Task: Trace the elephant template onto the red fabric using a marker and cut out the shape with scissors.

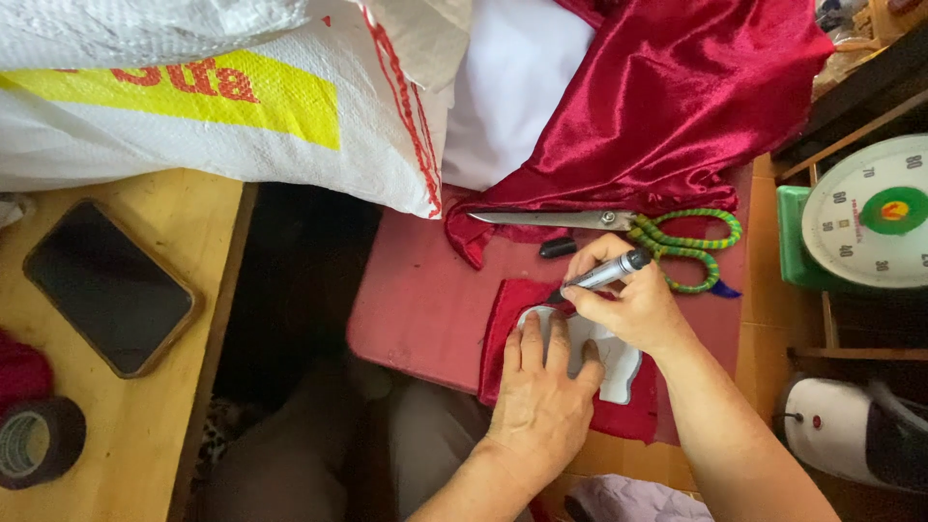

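item: small dark red satin fabric piece, flat on the red table, near centre. on it, a white shaped card template, pinned under the left hand, fingers spread flat, holding nothing. right hand, grip closed around a grey marker pen, tip at the template's far edge. far: steel scissors with green wrapped handles, black pen cap. tracing well calls for firm pressure and the tip tight against the edge.
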